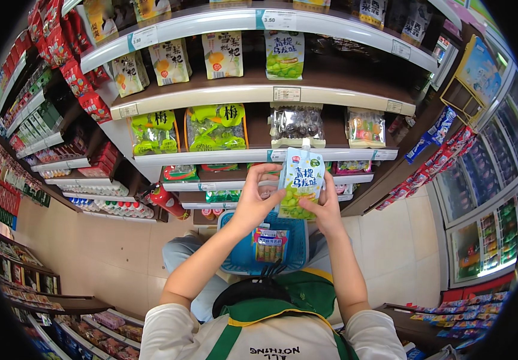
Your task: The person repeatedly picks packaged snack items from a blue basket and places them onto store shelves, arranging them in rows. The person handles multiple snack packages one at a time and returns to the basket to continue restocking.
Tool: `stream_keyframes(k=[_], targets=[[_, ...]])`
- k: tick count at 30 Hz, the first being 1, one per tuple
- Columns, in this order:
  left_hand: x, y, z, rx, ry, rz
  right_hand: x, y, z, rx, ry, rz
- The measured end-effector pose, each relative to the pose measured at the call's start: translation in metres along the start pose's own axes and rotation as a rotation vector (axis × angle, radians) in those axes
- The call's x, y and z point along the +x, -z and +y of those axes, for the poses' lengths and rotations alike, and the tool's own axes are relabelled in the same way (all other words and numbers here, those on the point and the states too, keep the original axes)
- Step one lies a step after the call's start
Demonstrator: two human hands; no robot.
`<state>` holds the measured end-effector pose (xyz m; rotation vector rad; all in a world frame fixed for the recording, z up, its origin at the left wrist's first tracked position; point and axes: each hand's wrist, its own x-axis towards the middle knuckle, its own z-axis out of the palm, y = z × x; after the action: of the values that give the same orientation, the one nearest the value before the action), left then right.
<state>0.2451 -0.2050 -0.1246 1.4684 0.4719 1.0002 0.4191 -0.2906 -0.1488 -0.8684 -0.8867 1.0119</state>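
Item: one spouted pouch, pale blue above and green below, with green grapes printed on the front and a pale spout at the top. It was held between both hands in front of the lower shelves, front face toward the person and spout end toward the shelving.

Left hand: partly closed on the pouch's left side, thumb at the front edge, the other fingers bent. Right hand: partly closed on the right side, thumb laid across the lower front, fingers mostly hidden behind.

Below the pouch: a blue basket, between the person's legs, with a blue-edged package lying in it.

Shelving ahead: a blue-and-green pouch of similar print stood on an upper shelf, to the right of pale pouches picturing orange fruit. One shelf lower were bright green bags, a clear-fronted bag of dark pieces and, farther right, a bag of multicoloured pieces.

Farther out: red packets hung at upper left; a red fire extinguisher stood by the left end of the shelving; a glass-fronted cooler stood at far right, beyond the pale tiled floor.
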Motion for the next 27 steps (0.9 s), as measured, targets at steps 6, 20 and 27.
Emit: stream_keyframes(k=[6,20,27], targets=[[0.007,-0.017,-0.002,0.161,0.237,-0.145,-0.001,0.003,-0.023,-0.063,0.039,0.064],[0.081,-0.055,0.025,-0.047,0.156,-0.142,0.047,0.021,-0.085,-0.157,0.084,0.157],[0.128,-0.060,0.038,0.008,0.057,-0.131,0.082,0.033,-0.125,-0.473,0.296,-0.117]])
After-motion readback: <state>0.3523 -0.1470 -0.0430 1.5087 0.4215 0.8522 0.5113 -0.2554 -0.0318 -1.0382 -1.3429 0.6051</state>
